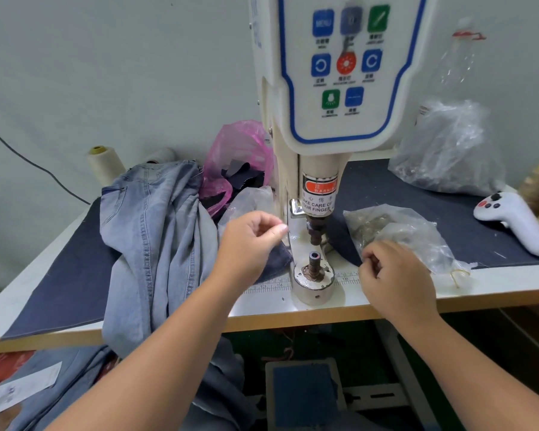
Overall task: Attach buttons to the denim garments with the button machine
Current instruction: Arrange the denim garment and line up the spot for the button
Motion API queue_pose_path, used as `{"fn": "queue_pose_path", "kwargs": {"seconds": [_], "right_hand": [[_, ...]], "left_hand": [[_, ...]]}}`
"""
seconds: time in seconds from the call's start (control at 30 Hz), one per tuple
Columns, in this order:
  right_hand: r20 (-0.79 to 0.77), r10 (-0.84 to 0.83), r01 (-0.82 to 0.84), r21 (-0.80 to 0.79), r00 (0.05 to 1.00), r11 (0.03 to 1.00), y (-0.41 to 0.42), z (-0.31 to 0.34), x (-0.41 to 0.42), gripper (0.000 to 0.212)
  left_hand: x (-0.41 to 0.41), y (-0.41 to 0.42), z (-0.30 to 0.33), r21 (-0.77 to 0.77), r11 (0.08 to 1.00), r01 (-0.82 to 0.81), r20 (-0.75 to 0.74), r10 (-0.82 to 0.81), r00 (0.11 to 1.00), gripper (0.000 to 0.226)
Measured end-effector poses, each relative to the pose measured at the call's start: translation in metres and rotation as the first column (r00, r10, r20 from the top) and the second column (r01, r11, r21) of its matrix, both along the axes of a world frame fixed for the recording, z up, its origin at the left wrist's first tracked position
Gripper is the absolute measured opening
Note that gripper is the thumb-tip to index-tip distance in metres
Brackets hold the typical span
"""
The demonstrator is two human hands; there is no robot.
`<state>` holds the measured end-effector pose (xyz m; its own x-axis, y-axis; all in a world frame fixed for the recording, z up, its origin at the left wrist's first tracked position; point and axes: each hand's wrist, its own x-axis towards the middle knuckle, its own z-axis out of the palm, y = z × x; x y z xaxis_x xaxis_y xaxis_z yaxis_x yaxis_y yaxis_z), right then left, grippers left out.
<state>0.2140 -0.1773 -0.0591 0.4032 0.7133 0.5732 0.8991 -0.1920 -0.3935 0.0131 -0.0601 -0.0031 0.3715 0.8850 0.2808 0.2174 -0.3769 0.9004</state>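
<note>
The button machine stands at the middle of the table, its lower die bare under the upper punch. My left hand hovers just left of the punch with thumb and forefinger pinched; nothing shows between them. My right hand is curled shut right of the die, at the edge of a clear bag of metal buttons. A light blue denim garment lies heaped on the left and hangs over the table's front edge. A small dark denim piece lies under my left hand beside the die.
Dark denim cloth covers the table top. A pink bag with dark scraps and a clear bag sit behind my left hand. Another clear bag, a white controller and thread cones stand at the back. A foot pedal sits below.
</note>
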Motion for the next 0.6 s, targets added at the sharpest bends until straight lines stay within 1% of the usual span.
{"fn": "queue_pose_path", "kwargs": {"seconds": [0.07,0.13,0.17,0.23,0.3,0.4,0.6], "right_hand": [[0.0,0.001,-0.001,0.008,1.0,1.0,0.0,0.0,0.0,0.013],[0.005,0.004,-0.004,0.006,1.0,1.0,0.001,0.0,0.0,0.013],[0.008,0.007,-0.007,0.004,1.0,1.0,0.001,-0.001,0.0,0.012],[0.011,0.009,-0.009,0.001,1.0,1.0,0.001,0.0,0.0,0.012],[0.013,0.008,-0.008,-0.001,1.0,1.0,0.001,0.0,0.0,0.011],[0.017,0.007,-0.007,0.001,1.0,1.0,0.001,-0.001,0.0,0.011],[0.012,0.016,-0.016,0.016,1.0,1.0,0.001,-0.002,0.0,0.011]], "left_hand": [[0.003,-0.011,-0.003,-0.025,0.998,0.051,0.019,-0.051,0.999,0.013],[0.005,-0.021,-0.002,-0.086,0.99,0.112,0.098,-0.103,0.99,0.012],[0.006,-0.026,-0.001,-0.102,0.983,0.15,0.124,-0.137,0.983,0.015],[0.007,-0.032,0.0,-0.094,0.975,0.201,0.124,-0.188,0.974,0.024],[0.007,-0.036,0.0,-0.082,0.975,0.209,0.1,-0.2,0.975,0.032],[0.006,-0.038,-0.002,-0.078,0.976,0.203,0.071,-0.198,0.978,0.035],[0.006,-0.043,-0.002,-0.074,0.98,0.186,0.088,-0.18,0.98,0.042]]}}
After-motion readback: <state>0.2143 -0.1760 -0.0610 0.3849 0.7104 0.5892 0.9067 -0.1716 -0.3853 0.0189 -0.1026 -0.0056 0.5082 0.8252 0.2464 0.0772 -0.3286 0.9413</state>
